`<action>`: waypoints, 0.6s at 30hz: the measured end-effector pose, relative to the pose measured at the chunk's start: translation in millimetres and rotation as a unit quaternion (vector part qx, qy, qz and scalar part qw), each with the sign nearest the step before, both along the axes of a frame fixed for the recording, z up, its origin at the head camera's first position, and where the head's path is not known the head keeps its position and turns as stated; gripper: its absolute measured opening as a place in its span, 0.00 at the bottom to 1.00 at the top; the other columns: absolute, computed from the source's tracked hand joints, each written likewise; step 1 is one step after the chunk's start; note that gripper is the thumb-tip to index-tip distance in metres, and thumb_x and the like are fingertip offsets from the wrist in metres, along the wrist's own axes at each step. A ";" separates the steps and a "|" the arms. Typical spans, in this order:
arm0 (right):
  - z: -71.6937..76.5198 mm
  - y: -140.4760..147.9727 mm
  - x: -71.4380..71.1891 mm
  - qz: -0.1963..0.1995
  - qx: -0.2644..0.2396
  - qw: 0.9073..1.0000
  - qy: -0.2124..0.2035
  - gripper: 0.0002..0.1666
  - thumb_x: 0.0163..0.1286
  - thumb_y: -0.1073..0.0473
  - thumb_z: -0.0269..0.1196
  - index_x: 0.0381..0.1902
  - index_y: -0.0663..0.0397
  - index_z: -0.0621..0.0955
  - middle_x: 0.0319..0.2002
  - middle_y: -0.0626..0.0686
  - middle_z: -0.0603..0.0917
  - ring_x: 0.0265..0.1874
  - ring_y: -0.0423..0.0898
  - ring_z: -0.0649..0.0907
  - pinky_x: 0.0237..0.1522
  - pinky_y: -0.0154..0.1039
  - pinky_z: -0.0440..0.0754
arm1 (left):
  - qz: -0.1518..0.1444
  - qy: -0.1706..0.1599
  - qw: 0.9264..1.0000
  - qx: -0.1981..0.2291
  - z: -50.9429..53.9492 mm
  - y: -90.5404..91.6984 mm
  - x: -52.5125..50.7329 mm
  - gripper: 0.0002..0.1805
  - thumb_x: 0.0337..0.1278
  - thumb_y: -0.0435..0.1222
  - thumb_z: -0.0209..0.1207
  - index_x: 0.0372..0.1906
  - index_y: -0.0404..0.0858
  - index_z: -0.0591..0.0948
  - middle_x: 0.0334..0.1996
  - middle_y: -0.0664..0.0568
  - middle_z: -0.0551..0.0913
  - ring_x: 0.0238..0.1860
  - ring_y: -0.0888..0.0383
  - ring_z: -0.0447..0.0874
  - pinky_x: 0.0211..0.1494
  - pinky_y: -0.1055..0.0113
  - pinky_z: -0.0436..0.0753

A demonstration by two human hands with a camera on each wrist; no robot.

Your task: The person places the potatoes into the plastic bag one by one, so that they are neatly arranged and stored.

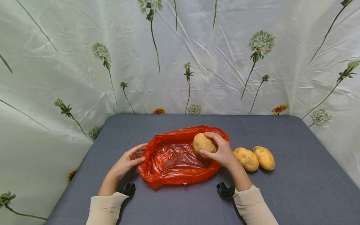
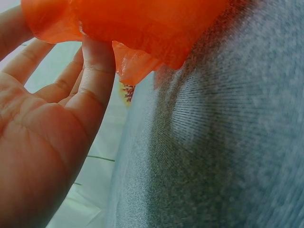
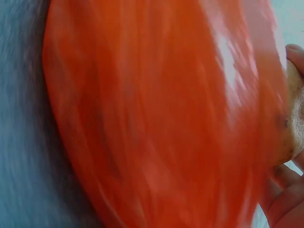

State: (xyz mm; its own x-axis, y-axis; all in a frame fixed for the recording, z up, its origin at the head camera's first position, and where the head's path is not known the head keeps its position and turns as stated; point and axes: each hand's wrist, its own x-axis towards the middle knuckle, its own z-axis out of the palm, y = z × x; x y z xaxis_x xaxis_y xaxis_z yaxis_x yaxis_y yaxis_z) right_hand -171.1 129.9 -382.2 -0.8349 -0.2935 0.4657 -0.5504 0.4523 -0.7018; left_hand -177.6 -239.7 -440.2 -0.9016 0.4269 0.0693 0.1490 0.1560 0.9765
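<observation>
A red plastic bag (image 1: 180, 179) lies on the table with its wide mouth facing up. At its left end my left hand (image 1: 127, 161) pinches the rim between thumb and fingers; the left wrist view shows the thumb (image 2: 97, 71) against the red film. My right hand (image 1: 220, 150) grips a potato (image 1: 203, 144) over the right part of the bag's mouth. Part of that potato (image 3: 295, 114) shows at the edge of the right wrist view, beyond the bag's side (image 3: 156, 114). No potato is visible inside the bag.
Two more potatoes lie side by side to the right of the bag, a nearer one (image 1: 246, 159) and a farther-right one (image 1: 264, 158). The grey table (image 1: 174, 206) ends at a flower-printed curtain (image 1: 168, 87). Black wrist bands (image 1: 225, 189) sit at both sleeves.
</observation>
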 end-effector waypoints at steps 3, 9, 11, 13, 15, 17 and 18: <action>-2.3 -8.2 -1.0 0.011 -0.010 1.000 -0.009 0.34 0.47 0.66 0.71 0.52 0.67 0.72 0.51 0.61 0.74 0.51 0.54 0.72 0.48 0.51 0.70 | 0.001 0.004 1.000 -0.001 -0.1 0.3 -0.1 0.29 0.57 0.29 0.55 0.64 0.34 0.61 0.57 0.34 0.64 0.45 0.51 0.75 0.40 0.63 0.77; -7.0 -24.6 -3.7 0.036 -0.032 0.999 -0.021 0.33 0.46 0.66 0.71 0.51 0.68 0.72 0.51 0.61 0.74 0.51 0.52 0.73 0.47 0.50 0.71 | -0.004 0.006 1.000 0.006 -0.3 0.2 -0.9 0.28 0.58 0.28 0.54 0.64 0.34 0.61 0.57 0.35 0.64 0.46 0.51 0.74 0.41 0.62 0.77; -18.4 -28.4 -10.2 0.041 -0.035 0.998 -0.019 0.33 0.46 0.64 0.72 0.51 0.65 0.73 0.51 0.58 0.75 0.51 0.49 0.73 0.47 0.47 0.72 | -0.008 0.007 1.000 0.008 -0.4 -0.3 -1.4 0.29 0.58 0.28 0.53 0.64 0.33 0.61 0.57 0.34 0.64 0.46 0.51 0.74 0.41 0.62 0.77; -30.1 -32.0 -17.2 0.044 -0.036 0.998 -0.016 0.34 0.46 0.62 0.72 0.52 0.62 0.73 0.51 0.54 0.75 0.51 0.46 0.73 0.47 0.46 0.72 | -0.010 0.008 1.000 0.008 -0.2 -0.7 -1.3 0.29 0.58 0.28 0.53 0.64 0.33 0.60 0.58 0.34 0.63 0.46 0.51 0.74 0.41 0.63 0.77; -41.9 -35.7 -24.1 0.046 -0.035 0.998 -0.008 0.34 0.45 0.59 0.73 0.52 0.58 0.73 0.51 0.52 0.75 0.51 0.45 0.73 0.47 0.44 0.72 | -0.010 0.008 1.000 0.006 -0.1 -0.9 -1.2 0.29 0.58 0.28 0.53 0.64 0.33 0.60 0.58 0.34 0.63 0.46 0.52 0.74 0.41 0.63 0.77; -48.3 -40.6 -27.9 0.047 -0.034 0.998 -0.004 0.34 0.45 0.58 0.73 0.52 0.56 0.74 0.51 0.50 0.75 0.51 0.44 0.73 0.47 0.45 0.72 | -0.010 0.009 1.000 0.006 -0.1 -0.8 -0.7 0.29 0.58 0.28 0.53 0.64 0.33 0.60 0.58 0.34 0.63 0.46 0.52 0.75 0.41 0.63 0.77; -48.9 -43.1 -28.1 0.048 -0.033 0.998 -0.006 0.34 0.45 0.58 0.73 0.51 0.56 0.74 0.51 0.50 0.75 0.50 0.44 0.73 0.47 0.45 0.72 | -0.009 0.009 1.000 0.006 0.0 -0.7 -0.2 0.29 0.58 0.28 0.53 0.64 0.33 0.61 0.58 0.34 0.64 0.46 0.52 0.75 0.41 0.62 0.77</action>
